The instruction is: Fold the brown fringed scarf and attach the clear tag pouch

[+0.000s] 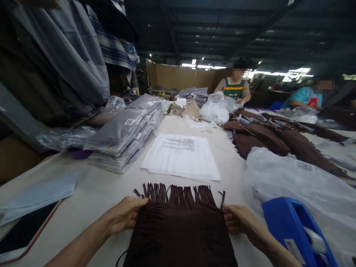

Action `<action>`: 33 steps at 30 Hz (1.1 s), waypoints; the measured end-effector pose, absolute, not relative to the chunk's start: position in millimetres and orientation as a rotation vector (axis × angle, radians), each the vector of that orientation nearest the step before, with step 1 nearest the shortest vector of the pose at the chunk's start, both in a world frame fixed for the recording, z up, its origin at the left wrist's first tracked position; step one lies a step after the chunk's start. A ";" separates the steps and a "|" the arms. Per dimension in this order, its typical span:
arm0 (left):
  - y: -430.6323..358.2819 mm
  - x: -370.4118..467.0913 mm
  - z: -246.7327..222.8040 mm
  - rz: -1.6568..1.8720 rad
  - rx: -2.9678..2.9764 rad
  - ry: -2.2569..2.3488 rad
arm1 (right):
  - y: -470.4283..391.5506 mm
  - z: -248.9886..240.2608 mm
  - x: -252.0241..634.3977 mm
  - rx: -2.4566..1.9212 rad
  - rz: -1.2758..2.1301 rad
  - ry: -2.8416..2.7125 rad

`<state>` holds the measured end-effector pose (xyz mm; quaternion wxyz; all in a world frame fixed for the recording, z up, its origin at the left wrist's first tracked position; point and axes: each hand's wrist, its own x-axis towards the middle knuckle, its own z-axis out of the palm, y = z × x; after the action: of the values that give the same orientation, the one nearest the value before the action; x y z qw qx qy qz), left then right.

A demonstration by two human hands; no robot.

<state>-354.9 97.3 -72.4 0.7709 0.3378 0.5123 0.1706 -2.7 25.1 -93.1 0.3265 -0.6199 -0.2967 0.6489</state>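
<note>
A dark brown fringed garment (pixel 180 230) lies folded on the white table (pixel 91 193) right in front of me, its fringe pointing away. My left hand (pixel 126 214) grips the garment's left edge just below the fringe. My right hand (pixel 239 219) pinches its right edge at the same height. Beyond the fringe lies a stack of flat clear plastic bags with printed text (pixel 180 156).
A blue tape dispenser (pixel 297 231) stands at the near right beside crumpled plastic (pixel 292 178). Packed grey bags (pixel 128 133) are piled at left, brown garments (pixel 278 139) at far right. Two people sit at the table's far end. Hanging clothes (pixel 63 52) fill the left.
</note>
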 end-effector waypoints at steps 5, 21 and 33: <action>121.3 -340.1 -79.9 0.247 0.418 0.825 | 46.5 -79.5 -6.9 -1.363 2.096 -0.807; 168.9 -288.9 -52.0 -0.158 0.919 0.520 | 93.7 -56.2 -43.0 -1.009 2.255 -1.400; 67.5 -311.2 -79.6 0.112 2.298 0.304 | -15.3 -107.2 -68.1 -1.039 0.015 -2.695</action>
<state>-311.2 67.5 -79.6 0.3990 0.9080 0.1203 0.0443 -68.1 -15.3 -107.2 0.1262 -0.3568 -0.9256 0.0051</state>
